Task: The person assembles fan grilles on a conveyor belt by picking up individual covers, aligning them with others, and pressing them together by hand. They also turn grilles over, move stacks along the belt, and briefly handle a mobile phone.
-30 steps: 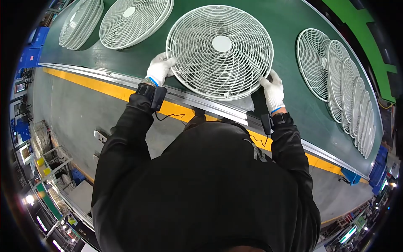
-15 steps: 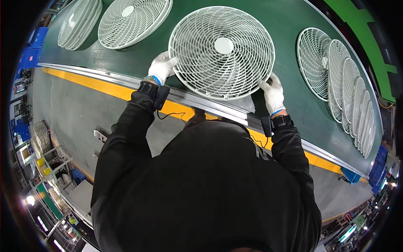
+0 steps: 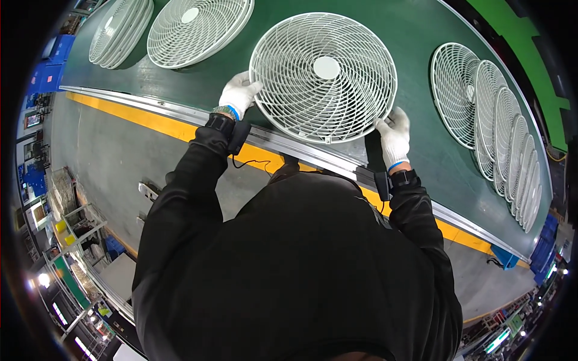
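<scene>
The white grille (image 3: 326,68) is lying face-up in the person's hands over the green table (image 3: 415,57), its near edge sitting close to the metal rail (image 3: 174,110); whether it is touching the table is unclear. The left hand (image 3: 241,95) is pinching the left rim, thumb on top. The right hand (image 3: 394,133) is pressing its thumb against the lower right rim, but its fingers are spreading outside, so one cannot tell whether they are clamping it.

That side is looking like the weaker hold: a slack pinch could be letting the thin rim slip, tipping the grille toward the rail. Swinging it right could be knocking the overlapping row (image 3: 500,117); swinging left, the nearby pair (image 3: 190,15). The loose cable (image 3: 253,161) below the left wrist is also hanging free, possibly snagging if the arms are reaching.
</scene>
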A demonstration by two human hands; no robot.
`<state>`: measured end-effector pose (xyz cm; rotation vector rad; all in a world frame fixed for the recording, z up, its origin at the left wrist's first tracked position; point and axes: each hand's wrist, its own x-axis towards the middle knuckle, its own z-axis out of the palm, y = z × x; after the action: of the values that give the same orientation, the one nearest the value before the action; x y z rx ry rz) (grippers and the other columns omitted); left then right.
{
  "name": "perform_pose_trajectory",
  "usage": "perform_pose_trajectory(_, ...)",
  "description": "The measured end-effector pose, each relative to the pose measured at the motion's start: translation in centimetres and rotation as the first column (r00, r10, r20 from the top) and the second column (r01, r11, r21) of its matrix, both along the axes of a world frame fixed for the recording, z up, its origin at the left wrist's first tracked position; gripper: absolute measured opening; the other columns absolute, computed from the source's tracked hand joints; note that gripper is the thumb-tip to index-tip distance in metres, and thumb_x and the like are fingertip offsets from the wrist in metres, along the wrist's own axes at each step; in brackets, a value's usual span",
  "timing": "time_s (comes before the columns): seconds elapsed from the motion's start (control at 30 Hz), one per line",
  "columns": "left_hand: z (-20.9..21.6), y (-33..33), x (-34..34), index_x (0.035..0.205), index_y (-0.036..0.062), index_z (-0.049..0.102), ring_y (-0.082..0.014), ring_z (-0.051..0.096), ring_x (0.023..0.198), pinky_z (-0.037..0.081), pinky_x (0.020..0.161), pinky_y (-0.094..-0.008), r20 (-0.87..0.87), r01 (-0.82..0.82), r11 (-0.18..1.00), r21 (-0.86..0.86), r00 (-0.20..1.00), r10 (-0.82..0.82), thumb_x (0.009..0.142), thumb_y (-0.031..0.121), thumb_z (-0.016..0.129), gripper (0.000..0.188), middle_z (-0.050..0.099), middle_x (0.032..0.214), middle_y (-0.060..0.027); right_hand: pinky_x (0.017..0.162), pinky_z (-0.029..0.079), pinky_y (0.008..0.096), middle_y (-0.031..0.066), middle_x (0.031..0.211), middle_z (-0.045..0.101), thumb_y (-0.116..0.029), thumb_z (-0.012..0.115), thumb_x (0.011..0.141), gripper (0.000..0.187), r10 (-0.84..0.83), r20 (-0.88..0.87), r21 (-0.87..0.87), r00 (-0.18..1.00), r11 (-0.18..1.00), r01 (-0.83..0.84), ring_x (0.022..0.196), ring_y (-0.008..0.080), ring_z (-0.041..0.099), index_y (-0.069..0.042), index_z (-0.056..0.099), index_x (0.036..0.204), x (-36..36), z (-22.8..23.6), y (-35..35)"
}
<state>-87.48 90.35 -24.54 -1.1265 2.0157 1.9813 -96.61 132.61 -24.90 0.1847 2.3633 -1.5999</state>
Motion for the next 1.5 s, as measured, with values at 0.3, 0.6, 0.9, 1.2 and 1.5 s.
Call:
perform_pose_trajectory(0.3, 1.9, -0.3, -0.8, 0.138, -0.0041, 0.063, -0.0139, 0.066, 0.071, 0.056, 0.062, -0.0302, 0.203, 0.223, 0.966, -0.130, 0.960, -0.194, 0.092, -0.002, 0.064, 0.045, 0.073, 0.098, -0.0080, 0.096, 0.054, 0.0311, 0.0165, 0.122, 0.075, -0.014, 0.069, 0.098, 0.045, -0.015, -0.093, 0.151, 0.996, 0.988, 0.029, 0.111, 0.0220, 0.071, 0.007, 0.063, 0.137, -4.9, -1.7, -0.1)
perform_pose_trajectory(0.6, -5.0, -4.5, -1.3, 0.120, -0.0121, 0.068, -0.0414, 0.073, 0.101, 0.056, 0.089, -0.0441, 0.263, 0.341, 0.888, -0.309, 0.928, -0.265, 0.083, 0.007, 0.070, 0.041, 0.074, 0.105, -0.0291, 0.076, 0.053, 0.0269, 0.0067, 0.112, 0.075, -0.005, 0.067, 0.096, 0.047, 0.043, 0.241, -0.269, 0.969, 0.963, 0.024, 0.087, 0.0122, 0.066, 0.001, 0.064, 0.142, -6.2, -1.2, 1.0)
perform_pose_trajectory(0.9, -0.9, -1.4, -0.9, 0.126, -0.0074, 0.069, -0.0340, 0.076, 0.095, 0.061, 0.087, -0.0420, 0.173, 0.173, 0.977, -0.126, 0.973, -0.150, 0.087, 0.006, 0.069, 0.041, 0.076, 0.108, -0.0218, 0.071, 0.050, 0.0253, 0.0035, 0.109, 0.074, 0.000, 0.066, 0.096, 0.049, 0.093, 0.241, -0.223, 0.966, 0.974, -0.038, 0.081, 0.0095, 0.063, -0.001, 0.062, 0.144, -6.1, 0.2, 0.9)
perform_pose_trajectory(1.2, 2.7, 0.3, -0.5, 0.124, 0.0010, 0.071, -0.0286, 0.075, 0.090, 0.063, 0.081, -0.0399, 0.345, 0.185, 0.965, -0.185, 0.932, -0.112, 0.091, 0.011, 0.068, 0.034, 0.077, 0.111, -0.0169, 0.078, 0.056, 0.0388, 0.0170, 0.109, 0.077, -0.017, 0.063, 0.101, 0.037, -0.124, -0.031, 0.027, 0.992, 0.992, 0.125, 0.091, 0.0270, 0.072, 0.000, 0.068, 0.134, -5.5, -2.9, 0.5)
perform_pose_trajectory(1.5, -8.7, -6.1, 2.4, 0.099, 0.0010, 0.076, -0.0375, 0.075, 0.088, 0.059, 0.086, -0.0479, 0.247, 0.546, 0.600, -0.584, 0.824, -0.509, 0.090, 0.024, 0.070, 0.025, 0.076, 0.100, -0.0232, 0.086, 0.056, 0.0551, 0.0280, 0.096, 0.073, -0.041, 0.054, 0.107, 0.045, 0.243, -0.265, 0.630, 0.933, 0.776, -0.023, 0.097, 0.0476, 0.069, 0.001, 0.067, 0.093, -5.5, -1.7, -1.0)
